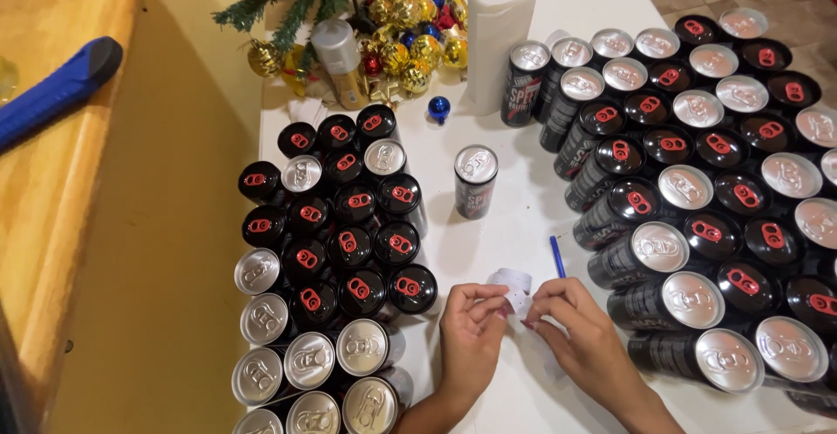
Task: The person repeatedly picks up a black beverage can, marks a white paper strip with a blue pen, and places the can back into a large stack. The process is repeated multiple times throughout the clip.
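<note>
Small white paper strip (514, 287) is pinched between left hand (472, 322) and right hand (578, 325); tightly packed black drink cans (349, 251) flank both sides, so a stray elbow could topple them.

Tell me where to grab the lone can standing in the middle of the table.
Probably best around the upper body of the lone can, coming straight down from above or from the near side. It stands upright on the table with open space all round, apart from both can groups.
</note>
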